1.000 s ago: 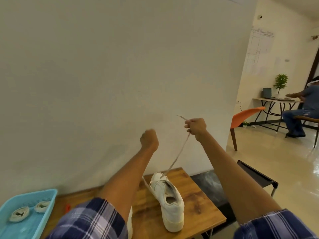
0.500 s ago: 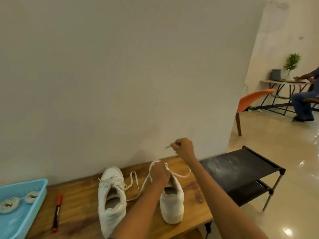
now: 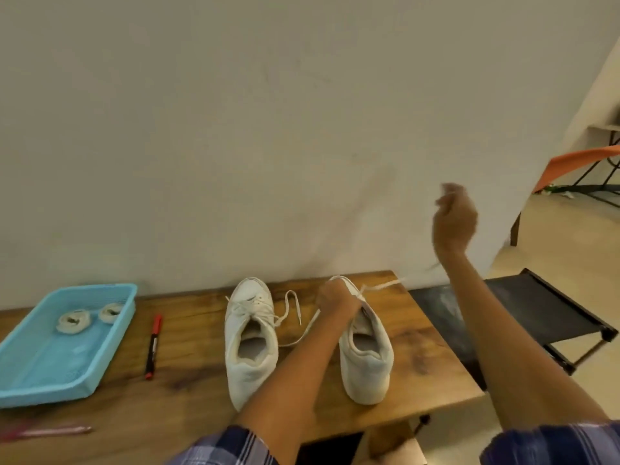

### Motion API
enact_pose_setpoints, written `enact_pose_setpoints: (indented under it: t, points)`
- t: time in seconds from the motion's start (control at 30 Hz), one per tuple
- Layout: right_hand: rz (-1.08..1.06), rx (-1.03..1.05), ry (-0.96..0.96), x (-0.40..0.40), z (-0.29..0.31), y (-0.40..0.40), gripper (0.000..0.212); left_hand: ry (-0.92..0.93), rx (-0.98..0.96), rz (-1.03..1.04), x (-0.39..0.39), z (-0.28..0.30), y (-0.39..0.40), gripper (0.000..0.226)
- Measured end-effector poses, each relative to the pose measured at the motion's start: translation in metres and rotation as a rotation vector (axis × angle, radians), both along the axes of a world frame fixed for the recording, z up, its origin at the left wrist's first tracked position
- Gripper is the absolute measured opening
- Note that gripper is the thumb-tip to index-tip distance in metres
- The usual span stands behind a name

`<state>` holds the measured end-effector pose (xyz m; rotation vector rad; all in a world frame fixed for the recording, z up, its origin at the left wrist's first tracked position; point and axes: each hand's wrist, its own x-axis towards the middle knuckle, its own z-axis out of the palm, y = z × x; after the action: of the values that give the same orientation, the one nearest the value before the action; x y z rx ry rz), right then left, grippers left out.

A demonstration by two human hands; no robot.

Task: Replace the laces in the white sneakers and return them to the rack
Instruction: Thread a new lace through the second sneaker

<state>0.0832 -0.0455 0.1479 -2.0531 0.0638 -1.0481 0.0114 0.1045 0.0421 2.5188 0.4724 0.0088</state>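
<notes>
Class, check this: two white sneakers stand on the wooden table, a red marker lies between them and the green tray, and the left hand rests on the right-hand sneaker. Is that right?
One detail is wrong: the tray is light blue, not green, as the head view shows. The rest holds: two sneakers on the wooden table, the red marker between, the left hand on the right-hand sneaker.

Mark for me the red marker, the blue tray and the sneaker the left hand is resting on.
red marker (image 3: 153, 346), head view, middle of its barrel.
blue tray (image 3: 129, 317), head view, its right-hand wall.
right-hand sneaker (image 3: 367, 380), head view, its heel.
left hand (image 3: 337, 302), head view, back of the hand.
</notes>
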Motion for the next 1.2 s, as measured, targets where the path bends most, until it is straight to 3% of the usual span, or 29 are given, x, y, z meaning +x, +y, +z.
enact_pose_setpoints:
  t: [0.07, 0.13, 0.2, 0.23, 0.33, 0.47, 0.57, 0.67, 0.87, 1.03, 1.2]
  points:
    - [0.126, -0.353, 0.133, -0.02, -0.022, 0.014, 0.036, 0.003, -0.066, 0.022, -0.008, 0.001, 0.003, 0.034]
    - [0.232, -0.572, 0.418, -0.04, -0.056, 0.028, 0.031, 0.024, -0.156, 0.054, -0.012, 0.002, 0.01, 0.035]
    - [0.327, -0.571, 0.688, -0.057, -0.088, 0.042, 0.023, 0.071, -0.218, 0.053, -0.017, 0.003, 0.017, 0.035]
    - [0.361, -0.541, 0.735, -0.065, -0.094, 0.049, 0.021, 0.068, -0.233, 0.049, -0.018, 0.005, 0.02, 0.035]
    - [0.416, -0.424, 0.714, -0.074, -0.103, 0.057, 0.019, 0.044, -0.256, 0.078, -0.016, 0.002, 0.026, 0.033]
    - [0.333, -0.422, 0.599, -0.071, -0.119, 0.058, 0.023, 0.098, -0.301, 0.103, -0.008, -0.009, 0.028, 0.033]
    - [0.433, -0.315, 0.541, -0.056, -0.137, 0.06, 0.023, 0.064, -0.328, 0.113, -0.004, -0.019, 0.027, 0.032]
    - [0.556, -0.369, 0.581, -0.053, -0.145, 0.064, 0.02, 0.038, -0.394, 0.12, -0.001, -0.029, 0.027, 0.03]
    - [0.543, -0.313, 0.552, -0.052, -0.153, 0.063, 0.012, 0.002, -0.474, 0.115, -0.005, -0.033, 0.028, 0.029]
    - [0.554, -0.384, 0.551, -0.049, -0.156, 0.064, 0.026, -0.003, -0.488, 0.116, -0.003, -0.038, 0.03, 0.029]
    - [0.589, -0.433, 0.556, -0.05, -0.151, 0.066, 0.021, 0.0, -0.489, 0.116, -0.002, -0.038, 0.031, 0.027]
